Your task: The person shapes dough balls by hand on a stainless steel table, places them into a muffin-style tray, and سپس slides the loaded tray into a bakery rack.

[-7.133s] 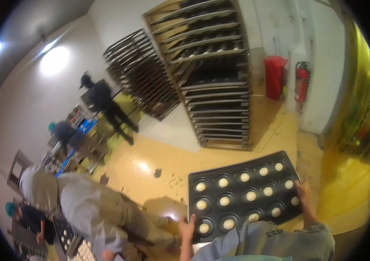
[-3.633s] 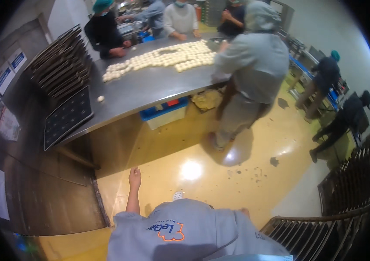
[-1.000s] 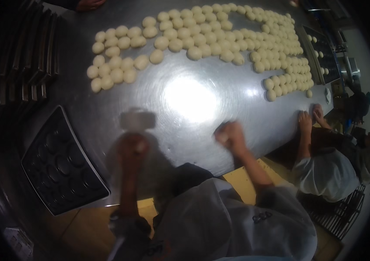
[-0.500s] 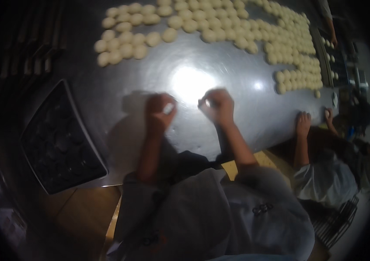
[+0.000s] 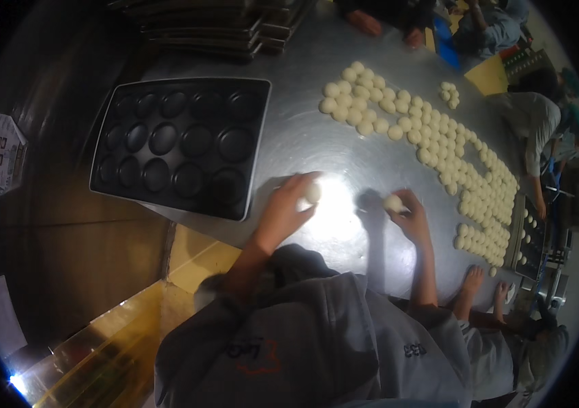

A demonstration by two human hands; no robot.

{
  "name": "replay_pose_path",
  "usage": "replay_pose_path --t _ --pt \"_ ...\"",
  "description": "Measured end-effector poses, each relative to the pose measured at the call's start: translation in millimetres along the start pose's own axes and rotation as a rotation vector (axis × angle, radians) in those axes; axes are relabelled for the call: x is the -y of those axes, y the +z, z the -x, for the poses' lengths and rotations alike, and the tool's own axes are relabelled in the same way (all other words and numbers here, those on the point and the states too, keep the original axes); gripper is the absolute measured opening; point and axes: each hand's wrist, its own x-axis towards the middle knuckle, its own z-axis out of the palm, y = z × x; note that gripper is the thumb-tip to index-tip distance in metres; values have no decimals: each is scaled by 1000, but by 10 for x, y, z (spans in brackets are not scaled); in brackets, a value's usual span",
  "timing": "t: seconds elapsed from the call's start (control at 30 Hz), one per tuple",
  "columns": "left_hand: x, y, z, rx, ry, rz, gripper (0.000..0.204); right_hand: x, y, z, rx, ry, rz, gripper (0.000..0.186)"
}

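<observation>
My left hand (image 5: 288, 209) holds a pale dough ball (image 5: 312, 194) with curled fingers, just above the steel table (image 5: 291, 146). My right hand (image 5: 408, 217) grips a second dough ball (image 5: 391, 202) between thumb and fingers, its shadow falling on the steel. To the left, a dark baking tray (image 5: 180, 121) with round wells lies on the table, its wells holding nothing. Rows of many dough balls (image 5: 439, 136) spread diagonally across the back and right of the table, beyond both hands.
Stacked metal trays (image 5: 208, 27) sit at the back left. Co-workers' hands (image 5: 371, 20) rest at the far edge; another person's hands (image 5: 473, 279) are at my right. A second tray (image 5: 527, 238) with dough balls lies at the right end. A steel wall (image 5: 51, 231) is at left.
My view has swung left, bringing the empty-welled tray higher and nearer the middle. Both hands now show a dough ball in them, clearly apart.
</observation>
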Motion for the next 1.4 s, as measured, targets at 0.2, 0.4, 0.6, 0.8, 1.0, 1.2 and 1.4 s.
replay_pose_path --t 0.2,0.4,0.6,0.8,1.0,1.2,1.4 --pt "1350 -851 641 -442 24 -380 54 1628 2115 -949 76 -620 254 46" --pt "1698 -769 441 -130 -79 -477 69 1429 3306 -1407 -86 -470 659 59" --pt "1334 -1015 940 -97 -200 -343 80 380 1701 -611 -530 -311 460 50" --pt "468 -848 558 -147 -27 -355 58 -919 -208 -1122 -978 24 423 53" --pt "-75 502 -373 -62 99 -106 49 -1165 -667 -1475 -734 67 203 51" --pt "-221 2153 -580 106 -505 1229 51 -547 -73 -43 -23 -157 -619 29" --pt "166 1648 27 61 -393 150 31 -1478 -24 717 -560 191 -633 27"
